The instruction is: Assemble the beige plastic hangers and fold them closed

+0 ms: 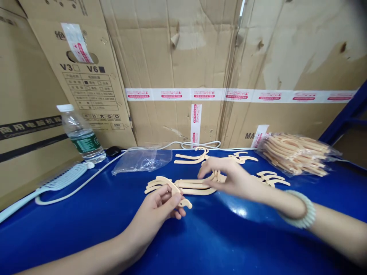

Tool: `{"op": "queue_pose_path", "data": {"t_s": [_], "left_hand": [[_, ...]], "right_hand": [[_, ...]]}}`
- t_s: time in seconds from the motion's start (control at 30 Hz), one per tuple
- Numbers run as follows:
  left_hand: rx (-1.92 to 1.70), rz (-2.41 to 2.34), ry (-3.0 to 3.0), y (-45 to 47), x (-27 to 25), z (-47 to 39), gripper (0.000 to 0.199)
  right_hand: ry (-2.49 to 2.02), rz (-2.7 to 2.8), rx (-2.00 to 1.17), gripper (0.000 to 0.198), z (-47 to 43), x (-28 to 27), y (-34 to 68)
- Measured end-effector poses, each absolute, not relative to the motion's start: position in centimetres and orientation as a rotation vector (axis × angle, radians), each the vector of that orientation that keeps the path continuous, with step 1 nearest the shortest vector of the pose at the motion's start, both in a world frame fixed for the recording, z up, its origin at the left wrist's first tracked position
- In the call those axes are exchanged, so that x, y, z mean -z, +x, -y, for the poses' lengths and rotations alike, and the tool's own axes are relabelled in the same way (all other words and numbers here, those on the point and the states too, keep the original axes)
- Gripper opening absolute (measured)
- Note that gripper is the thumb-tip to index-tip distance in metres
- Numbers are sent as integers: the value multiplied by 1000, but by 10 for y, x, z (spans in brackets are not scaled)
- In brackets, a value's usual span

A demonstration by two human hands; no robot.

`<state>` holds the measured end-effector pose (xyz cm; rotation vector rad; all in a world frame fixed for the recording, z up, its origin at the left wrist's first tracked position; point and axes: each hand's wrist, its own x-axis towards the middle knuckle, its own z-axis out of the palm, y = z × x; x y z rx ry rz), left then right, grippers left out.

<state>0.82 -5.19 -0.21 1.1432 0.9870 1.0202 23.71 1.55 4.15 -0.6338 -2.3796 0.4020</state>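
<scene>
My left hand is closed round a beige curved hanger part, held between thumb and fingers above the table. A short hooked end with a small hole sticks out below the thumb. My right hand, slightly blurred, hovers over several long beige hanger arms, its thumb and fingers apart. Whether its fingertips touch them I cannot tell. Shorter curved hanger pieces lie partly behind that wrist. Farther back are two more long arms, a hook and small curved pieces.
A clear bag full of beige hanger parts lies at the back right of the blue table. A flat plastic bag, white cable, water bottle and light-blue hairbrush are on the left. Cardboard walls the back.
</scene>
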Motion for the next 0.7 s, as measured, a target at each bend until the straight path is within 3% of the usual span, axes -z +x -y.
{"op": "queue_pose_path", "data": {"t_s": [0.07,0.23,0.5,0.7], "left_hand": [[-1025,-981,1106,8,3,50,37],[-1083,-977,1119,5,5,45,41],[-1148,-1044,1171,2,-5,47,31],[-1219,-1103,1089,-2,-5,47,32]], "right_hand": [[-979,2448,-214,13,-47,-47,254],[-1257,2519,-210,11,-97,-37,285],[-1369,2504,-302,6,-105,-22,288],[-1326,2441,-330,17,-91,-50,299]]}}
